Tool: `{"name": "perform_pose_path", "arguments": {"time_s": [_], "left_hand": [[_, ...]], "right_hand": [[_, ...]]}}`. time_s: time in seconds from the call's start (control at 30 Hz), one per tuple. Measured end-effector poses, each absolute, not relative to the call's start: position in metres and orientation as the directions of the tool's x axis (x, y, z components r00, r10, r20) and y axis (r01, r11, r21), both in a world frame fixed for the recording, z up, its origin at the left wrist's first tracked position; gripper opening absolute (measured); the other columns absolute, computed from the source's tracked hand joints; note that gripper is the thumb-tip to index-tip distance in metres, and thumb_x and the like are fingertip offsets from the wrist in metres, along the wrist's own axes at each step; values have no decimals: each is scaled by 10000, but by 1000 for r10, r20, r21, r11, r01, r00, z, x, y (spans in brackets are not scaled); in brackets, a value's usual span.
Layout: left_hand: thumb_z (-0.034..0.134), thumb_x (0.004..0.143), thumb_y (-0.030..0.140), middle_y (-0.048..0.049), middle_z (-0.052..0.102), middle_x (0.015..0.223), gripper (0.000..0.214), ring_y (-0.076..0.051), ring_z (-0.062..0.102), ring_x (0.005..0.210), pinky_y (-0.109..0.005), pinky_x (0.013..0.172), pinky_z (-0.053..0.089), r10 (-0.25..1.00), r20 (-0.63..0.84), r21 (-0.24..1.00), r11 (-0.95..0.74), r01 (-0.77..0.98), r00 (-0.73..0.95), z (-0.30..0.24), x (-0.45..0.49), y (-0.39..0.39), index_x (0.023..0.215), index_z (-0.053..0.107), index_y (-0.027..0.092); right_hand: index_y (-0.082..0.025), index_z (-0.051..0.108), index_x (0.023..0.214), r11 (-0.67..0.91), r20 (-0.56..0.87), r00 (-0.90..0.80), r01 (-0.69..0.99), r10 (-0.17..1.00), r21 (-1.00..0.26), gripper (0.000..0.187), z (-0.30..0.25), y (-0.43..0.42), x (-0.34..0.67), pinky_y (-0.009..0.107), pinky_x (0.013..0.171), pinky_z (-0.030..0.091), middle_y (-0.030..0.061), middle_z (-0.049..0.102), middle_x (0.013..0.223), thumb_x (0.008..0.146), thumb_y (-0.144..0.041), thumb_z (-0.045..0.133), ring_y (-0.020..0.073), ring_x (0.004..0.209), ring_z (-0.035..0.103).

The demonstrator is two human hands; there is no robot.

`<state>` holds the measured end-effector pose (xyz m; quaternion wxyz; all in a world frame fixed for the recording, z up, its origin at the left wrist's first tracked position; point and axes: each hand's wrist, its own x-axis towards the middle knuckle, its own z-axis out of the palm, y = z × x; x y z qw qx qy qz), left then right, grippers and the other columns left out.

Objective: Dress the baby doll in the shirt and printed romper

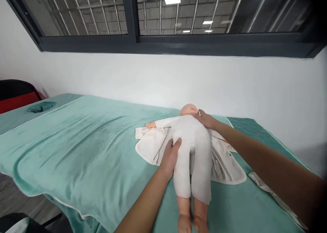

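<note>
The doll (191,132) lies stretched out in front of me in its white cloth body, head towards the wall and bare feet towards me. My left hand (170,158) is at its hip, thumb on the cloth and fingers slightly parted from it, partly hidden at the side; I cannot tell whether they grip. My right hand (207,120) is at the shoulder beside the head, its fingers loosely spread and partly hidden, so its hold is unclear too. A pale garment (227,166) spreads out beneath the doll on both sides. Under that, a soft green cover (84,141) drapes the bed in shallow creases, with a round hollow (42,107) at the far left. Beyond rises a plain white wall (114,76), then a dark window frame (131,15), with metal bars (160,13) and grey blocks behind the glass. Dark grey flooring (25,200) shows lower left.
</note>
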<state>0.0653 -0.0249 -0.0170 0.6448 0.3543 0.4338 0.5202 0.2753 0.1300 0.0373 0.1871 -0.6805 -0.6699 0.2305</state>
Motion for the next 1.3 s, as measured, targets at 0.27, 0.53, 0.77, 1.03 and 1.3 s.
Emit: {"name": "perform_pose_path", "arguments": {"time_s": [0.27,0.53,0.77,1.03,1.3], "left_hand": [[293,1001,453,-44,649,792,418,-190,572,749,-319,707,405,976,179,870,-100,482,-121,-38,50,8,824,574,200],[425,913,124,-114,637,1114,211,-282,538,1055,-392,814,425,902,404,202,-250,947,152,-46,34,37,1019,599,180],[557,877,245,-106,625,1022,125,-278,548,986,-387,813,416,898,412,401,-26,916,-155,-53,9,64,976,607,189],[518,887,266,-41,658,768,153,-187,576,712,-284,648,365,845,346,840,-86,536,-407,-53,-8,75,764,575,196],[555,819,214,21,610,707,90,-129,522,683,-238,647,381,830,296,938,-158,309,-473,-52,-15,71,741,583,180]], "right_hand": [[-169,539,1229,366,283,-301,905,911,-217,409,46,125,209,365,936,424,144,546,1310,952,-445,421,274,1178,533],[-173,595,1049,574,-34,-576,817,817,-47,290,17,148,113,416,871,426,136,658,1115,832,-362,629,310,1073,579],[-229,521,1047,519,6,-523,846,853,-120,267,28,145,134,300,602,370,50,691,990,879,-436,536,210,799,622],[-288,611,1001,574,72,-582,761,810,-300,386,37,125,153,280,615,349,2,701,980,855,-637,532,198,826,612],[-293,654,1066,576,52,-575,807,817,-131,566,33,120,156,319,689,370,48,703,1054,900,-730,335,250,906,617]]}}
